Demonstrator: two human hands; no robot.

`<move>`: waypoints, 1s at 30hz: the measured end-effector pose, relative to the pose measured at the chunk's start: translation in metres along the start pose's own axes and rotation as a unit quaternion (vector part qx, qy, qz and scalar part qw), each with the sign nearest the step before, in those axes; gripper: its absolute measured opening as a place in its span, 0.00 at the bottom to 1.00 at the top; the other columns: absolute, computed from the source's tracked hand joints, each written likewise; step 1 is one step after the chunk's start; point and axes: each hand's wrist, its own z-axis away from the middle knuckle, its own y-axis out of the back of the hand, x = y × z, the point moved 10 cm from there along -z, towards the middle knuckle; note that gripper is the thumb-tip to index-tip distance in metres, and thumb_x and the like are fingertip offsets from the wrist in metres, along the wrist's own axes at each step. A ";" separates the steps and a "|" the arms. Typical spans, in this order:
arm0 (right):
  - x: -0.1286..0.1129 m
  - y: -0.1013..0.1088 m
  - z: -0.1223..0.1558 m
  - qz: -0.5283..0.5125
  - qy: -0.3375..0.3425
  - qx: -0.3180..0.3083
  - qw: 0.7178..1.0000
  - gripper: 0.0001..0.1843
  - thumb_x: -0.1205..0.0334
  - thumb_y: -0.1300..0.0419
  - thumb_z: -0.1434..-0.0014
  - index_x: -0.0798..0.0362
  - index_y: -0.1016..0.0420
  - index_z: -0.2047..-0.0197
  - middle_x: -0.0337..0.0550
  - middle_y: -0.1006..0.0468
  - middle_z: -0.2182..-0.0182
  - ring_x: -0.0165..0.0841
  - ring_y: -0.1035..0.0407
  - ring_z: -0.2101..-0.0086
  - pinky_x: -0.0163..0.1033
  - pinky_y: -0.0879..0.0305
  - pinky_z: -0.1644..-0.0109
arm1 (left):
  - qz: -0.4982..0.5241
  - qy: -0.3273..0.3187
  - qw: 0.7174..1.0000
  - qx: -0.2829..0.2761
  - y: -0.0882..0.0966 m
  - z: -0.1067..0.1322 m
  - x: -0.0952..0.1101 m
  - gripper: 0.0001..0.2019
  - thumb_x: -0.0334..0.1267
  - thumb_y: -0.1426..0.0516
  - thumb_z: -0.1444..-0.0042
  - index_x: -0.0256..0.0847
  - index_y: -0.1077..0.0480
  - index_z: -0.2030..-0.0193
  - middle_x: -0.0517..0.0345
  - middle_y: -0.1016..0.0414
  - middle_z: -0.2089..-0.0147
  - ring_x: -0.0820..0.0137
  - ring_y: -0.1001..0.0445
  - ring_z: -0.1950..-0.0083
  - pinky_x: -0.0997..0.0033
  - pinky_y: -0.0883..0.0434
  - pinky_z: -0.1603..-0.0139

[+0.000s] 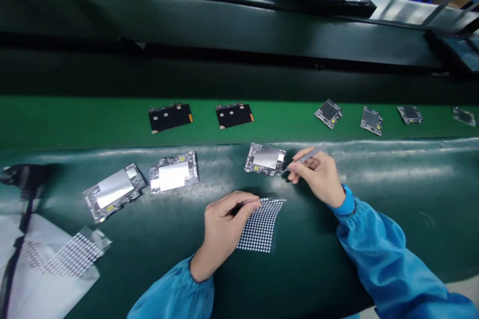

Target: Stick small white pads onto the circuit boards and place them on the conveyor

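Head view: the right hand (320, 177) is gripping tweezers (303, 158), with the tip pointing left at the circuit board (265, 158).
The board is lying flat on the dark mat (392, 199), its long axis running left to right. It is sitting just left of the right hand, the nearer one, and beyond the left hand (224, 222), which is pinching the dotted sheet (260, 227).

Nine boards (265, 158), two dotted sheets (260, 224), two tweezers (305, 157).
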 end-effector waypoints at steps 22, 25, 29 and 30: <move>-0.021 -0.015 0.020 0.228 0.193 0.009 0.954 0.02 0.62 0.36 0.37 0.51 0.23 0.63 0.45 0.18 0.66 0.35 0.22 0.68 0.40 0.23 0.68 | -0.008 0.005 1.000 -0.005 0.001 0.001 -0.003 0.03 0.35 0.35 0.45 0.45 0.18 0.68 0.60 0.15 0.69 0.67 0.18 0.70 0.70 0.18 0.65; -0.027 -0.017 0.026 0.230 0.241 0.010 0.943 0.01 0.63 0.35 0.37 0.49 0.22 0.61 0.45 0.17 0.65 0.37 0.22 0.64 0.43 0.21 0.64 | -0.010 0.003 1.000 -0.002 0.001 0.001 -0.002 0.03 0.35 0.35 0.45 0.45 0.18 0.69 0.60 0.15 0.70 0.67 0.18 0.70 0.70 0.18 0.65; -0.022 -0.014 0.024 0.216 0.223 0.013 0.951 0.01 0.62 0.35 0.37 0.48 0.23 0.62 0.45 0.18 0.65 0.37 0.22 0.67 0.44 0.21 0.65 | -0.004 -0.005 1.000 -0.001 0.001 0.000 0.000 0.03 0.35 0.35 0.45 0.45 0.18 0.69 0.61 0.15 0.70 0.68 0.17 0.70 0.71 0.18 0.65; -0.022 -0.013 0.024 0.216 0.220 0.013 0.951 0.01 0.62 0.36 0.36 0.48 0.23 0.62 0.44 0.18 0.65 0.36 0.22 0.68 0.43 0.21 0.66 | -0.002 -0.006 1.000 -0.001 0.001 0.000 0.000 0.03 0.34 0.35 0.45 0.45 0.18 0.68 0.61 0.15 0.70 0.68 0.17 0.70 0.71 0.18 0.65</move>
